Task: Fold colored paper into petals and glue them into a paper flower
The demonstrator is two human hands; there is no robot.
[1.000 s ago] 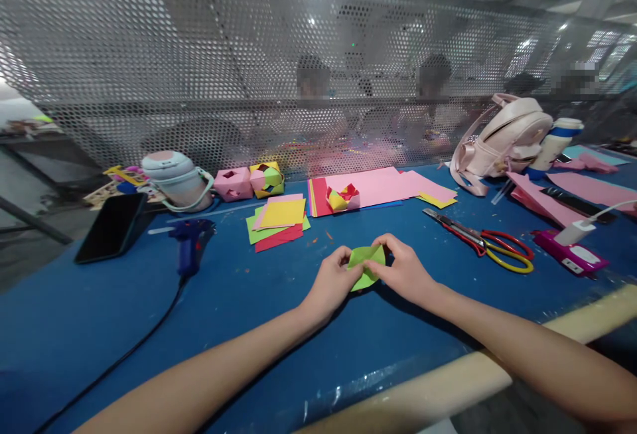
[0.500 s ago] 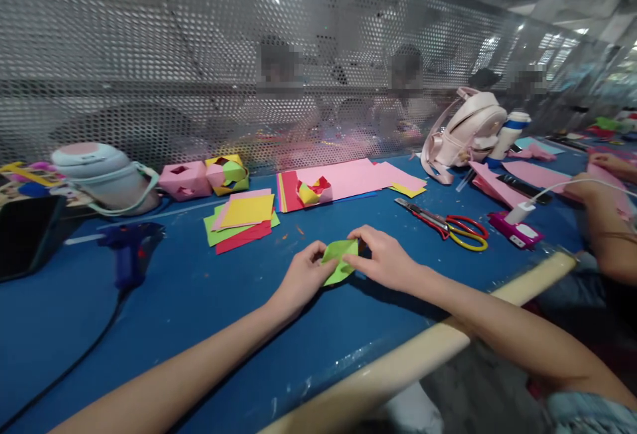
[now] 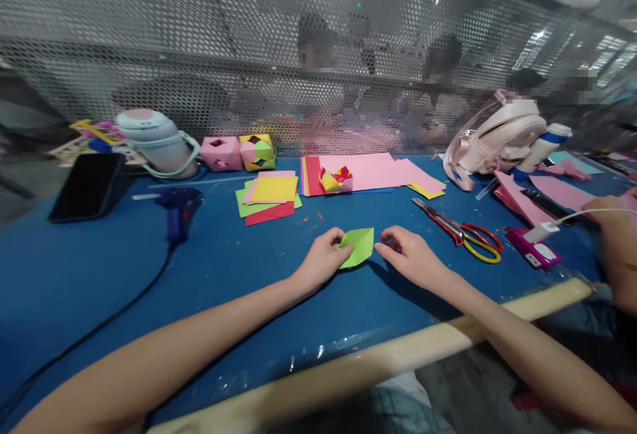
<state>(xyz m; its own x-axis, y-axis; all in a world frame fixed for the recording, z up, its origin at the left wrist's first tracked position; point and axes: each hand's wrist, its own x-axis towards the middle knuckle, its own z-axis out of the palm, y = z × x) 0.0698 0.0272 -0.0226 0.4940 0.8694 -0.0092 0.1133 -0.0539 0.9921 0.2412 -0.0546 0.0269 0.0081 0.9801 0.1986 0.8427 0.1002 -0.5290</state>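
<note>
Paper (image 3: 362,245), green, pinched in left hand (image 3: 321,258), just beside loosely parted, unladen right hand (image 3: 412,258).

One green sheet (image 3: 361,246) in the left hand (image 3: 323,255), two paper cubes (image 3: 220,157) beyond it, one phone (image 3: 87,187), one glue gun (image 3: 176,214) leftward, one pair of scissors (image 3: 450,228), one backpack (image 3: 507,137) right of the right hand (image 3: 407,256)

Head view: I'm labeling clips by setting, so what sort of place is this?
Likely a shared craft workspace: the left hand holds green paper, a glue gun lies nearby, and another person's arm shows at far right.
</note>
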